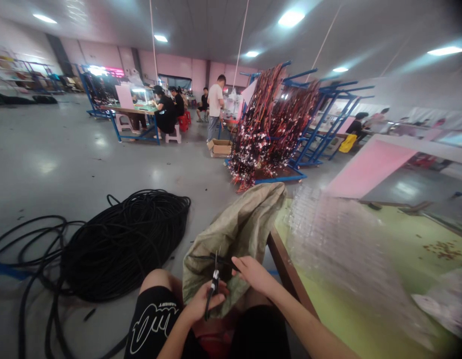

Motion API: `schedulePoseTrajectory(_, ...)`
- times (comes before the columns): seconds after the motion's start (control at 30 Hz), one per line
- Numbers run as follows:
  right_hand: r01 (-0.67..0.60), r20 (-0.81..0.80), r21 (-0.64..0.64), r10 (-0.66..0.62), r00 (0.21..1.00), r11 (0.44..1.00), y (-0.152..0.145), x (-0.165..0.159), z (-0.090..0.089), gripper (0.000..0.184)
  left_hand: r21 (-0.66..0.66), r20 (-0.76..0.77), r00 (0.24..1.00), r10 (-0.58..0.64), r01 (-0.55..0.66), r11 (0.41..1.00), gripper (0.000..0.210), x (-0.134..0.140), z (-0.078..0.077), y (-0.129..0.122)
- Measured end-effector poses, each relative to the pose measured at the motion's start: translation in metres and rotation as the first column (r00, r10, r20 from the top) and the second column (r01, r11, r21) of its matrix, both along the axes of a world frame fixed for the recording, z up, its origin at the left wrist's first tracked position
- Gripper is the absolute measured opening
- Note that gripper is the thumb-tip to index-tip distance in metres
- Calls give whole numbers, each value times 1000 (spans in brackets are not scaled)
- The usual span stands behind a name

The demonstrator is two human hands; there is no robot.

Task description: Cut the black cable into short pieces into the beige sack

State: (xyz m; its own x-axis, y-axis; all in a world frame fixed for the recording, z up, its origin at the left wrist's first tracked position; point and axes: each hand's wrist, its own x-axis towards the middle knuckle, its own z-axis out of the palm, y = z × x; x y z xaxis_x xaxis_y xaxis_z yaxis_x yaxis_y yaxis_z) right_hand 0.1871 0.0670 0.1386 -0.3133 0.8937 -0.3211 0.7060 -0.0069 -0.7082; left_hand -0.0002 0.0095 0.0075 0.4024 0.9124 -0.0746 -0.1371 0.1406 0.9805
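Observation:
My left hand [205,300] is closed around the dark handles of a pair of scissors [215,275], whose thin metal blades point upward. Just to the right, my right hand [254,274] pinches a short black length of tubing or cord [228,263]. That black piece reaches left toward the blades; whether it touches them I cannot make out. Beneath both hands a greenish-tan woven sack [236,219] hangs open between my knees, against the table edge. On the floor to the left lies a big coil of black tubing or cable [126,244].
A yellow-green tabletop [350,304] on my right bears clear bubble wrap [328,239] and small brown bits [442,250]. Ahead stands a blue rack [309,144] hung with wire bundles [268,124]. A cardboard box [219,147] and several people are farther back.

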Motion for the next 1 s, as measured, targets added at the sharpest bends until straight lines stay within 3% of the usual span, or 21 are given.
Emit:
schedulePoseTrajectory(0.1, 55, -50, -121, -61, 997, 991, 2, 3, -6, 57, -26, -31, 1000, -5, 4, 1000, 48, 4, -1, -1)
schedulePoseTrajectory(0.23, 76, -47, 62, -74, 996, 995, 5, 11, -5, 36, -111, -123, 992, 29, -43, 993, 54, 5, -10, 3)
schedulePoseTrajectory(0.3, 40, -34, 154, -35, 999, 987, 5, 14, -4, 20, -109, -92, 994, 52, -62, 992, 54, 4, -12, 4)
schedulePoseTrajectory(0.4, -19, 98, 252, -6, 995, 967, 1, 12, -2, 11, -67, 5, 996, 87, -86, 994, 52, 2, -9, 3)
schedulePoseTrajectory(0.5, -95, 226, 263, 34, 974, 960, -5, 3, -2, 21, -43, 111, 993, 48, -44, 998, 58, 0, -6, 1)
schedulePoseTrajectory(0.57, -149, 221, 199, 104, 970, 968, -9, -3, -1, 32, -38, 134, 990, 31, -26, 999, 56, 0, -6, 1)
schedulePoseTrajectory(0.7, -151, 118, 101, 138, 983, 983, -6, -2, 3, 48, -27, -40, 998, 51, -52, 998, 44, -3, -7, 4)
schedulePoseTrajectory(0.77, -71, 79, 117, 62, 995, 991, -1, 4, 6, 48, -37, -131, 990, 55, -60, 998, 47, -5, -9, 7)
schedulePoseTrajectory(0.87, 49, 24, 165, -54, 998, 985, 6, 13, 9, 48, -52, -143, 987, 74, -83, 995, 49, -9, -11, 9)
schedulePoseTrajectory(1.0, -80, -1, 192, 81, 997, 978, 5, 12, 8, 38, 29, -68, 995, 77, -75, 997, 52, -11, -11, 7)
